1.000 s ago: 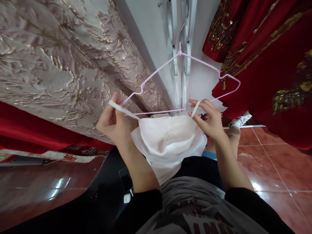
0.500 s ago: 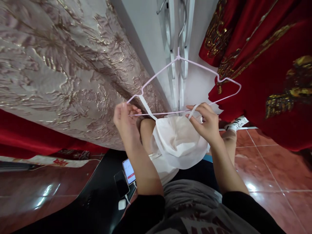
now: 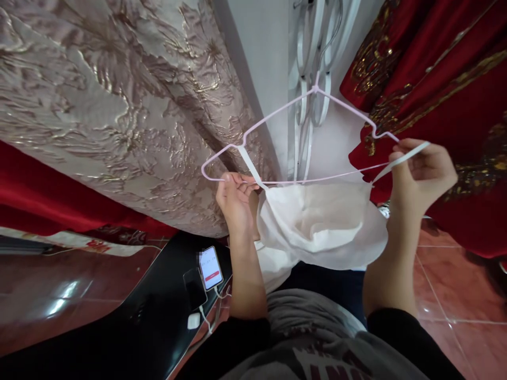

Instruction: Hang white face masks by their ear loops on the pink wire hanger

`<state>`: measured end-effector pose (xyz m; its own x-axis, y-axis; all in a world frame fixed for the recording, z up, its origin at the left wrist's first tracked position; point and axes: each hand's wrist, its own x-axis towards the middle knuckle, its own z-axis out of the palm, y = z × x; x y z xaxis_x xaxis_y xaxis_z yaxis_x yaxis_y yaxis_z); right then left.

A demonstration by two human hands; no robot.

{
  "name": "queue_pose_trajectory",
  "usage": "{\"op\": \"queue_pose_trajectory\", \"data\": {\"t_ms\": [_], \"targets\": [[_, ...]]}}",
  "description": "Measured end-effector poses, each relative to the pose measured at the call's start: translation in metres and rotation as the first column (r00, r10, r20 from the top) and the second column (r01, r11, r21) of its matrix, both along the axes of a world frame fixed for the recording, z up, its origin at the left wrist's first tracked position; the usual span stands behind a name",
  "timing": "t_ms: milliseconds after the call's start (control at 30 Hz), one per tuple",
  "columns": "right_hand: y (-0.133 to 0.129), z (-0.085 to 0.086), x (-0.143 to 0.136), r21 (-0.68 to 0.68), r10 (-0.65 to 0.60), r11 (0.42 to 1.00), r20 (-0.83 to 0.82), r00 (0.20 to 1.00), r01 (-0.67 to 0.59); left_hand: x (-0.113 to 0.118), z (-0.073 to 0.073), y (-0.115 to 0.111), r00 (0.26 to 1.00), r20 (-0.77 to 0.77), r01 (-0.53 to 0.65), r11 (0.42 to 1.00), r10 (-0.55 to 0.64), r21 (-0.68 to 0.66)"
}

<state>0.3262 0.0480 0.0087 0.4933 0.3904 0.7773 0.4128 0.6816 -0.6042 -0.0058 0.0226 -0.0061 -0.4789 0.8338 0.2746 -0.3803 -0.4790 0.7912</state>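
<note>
A pale pink clothes hanger (image 3: 279,111) is held up in front of me, its hook pointing away toward the wall. From it hangs a white garment (image 3: 328,211) with thin straps. The left strap (image 3: 250,163) loops over the hanger's left notch. My left hand (image 3: 237,198) pinches the lower bar near the left corner, just beside that strap. At the hanger's right end, my right hand (image 3: 425,171) is closed on the right strap (image 3: 410,154), which is stretched across its fingers. The hanger's right corner is hidden behind that hand.
Several white hangers (image 3: 303,100) hang along the wall. A pink-gold embossed fabric (image 3: 119,105) drapes at left, and a red garment with gold embroidery (image 3: 447,89) at right. Two phones, one lit (image 3: 211,269) and one dark (image 3: 195,289), lie on a black surface (image 3: 119,338) with a white charger (image 3: 194,320).
My right hand has moved right with the strap, from the lower bar's middle to the hanger's right end. The garment has spread wider. My left hand has shifted inward along the bar.
</note>
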Motion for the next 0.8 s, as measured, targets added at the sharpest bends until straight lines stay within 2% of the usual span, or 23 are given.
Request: {"op": "queue_pose_trajectory", "data": {"t_ms": [167, 333, 467, 567, 700, 800], "targets": [[0.012, 0.022, 0.011, -0.006, -0.037, 0.999, 0.079, 0.996, 0.038, 0.003, 0.000, -0.002, 1.000, 0.011, 0.015, 1.000, -0.014, -0.013], [0.015, 0.014, 0.015, -0.108, -0.088, 0.990, 0.028, 0.996, 0.091, -0.003, 0.001, -0.002, 0.999, -0.010, 0.030, 0.999, -0.030, -0.029], [0.008, 0.014, 0.004, -0.173, -0.088, 0.981, 0.027, 0.996, 0.091, -0.004, 0.000, -0.002, 0.999, -0.023, 0.031, 0.996, -0.034, -0.087], [-0.007, 0.031, -0.009, -0.202, -0.023, 0.978, 0.136, 0.990, 0.051, -0.001, -0.001, -0.001, 1.000, -0.010, 0.027, 0.997, -0.028, -0.070], [-0.027, 0.062, -0.022, -0.303, -0.015, 0.946, 0.319, 0.948, 0.117, 0.002, -0.002, 0.001, 0.999, 0.002, 0.032, 0.999, -0.032, -0.042], [-0.034, 0.076, -0.029, -0.292, 0.002, 0.948, 0.394, 0.919, 0.123, 0.003, -0.003, 0.003, 0.999, 0.017, 0.031, 0.999, -0.030, -0.038]]}}
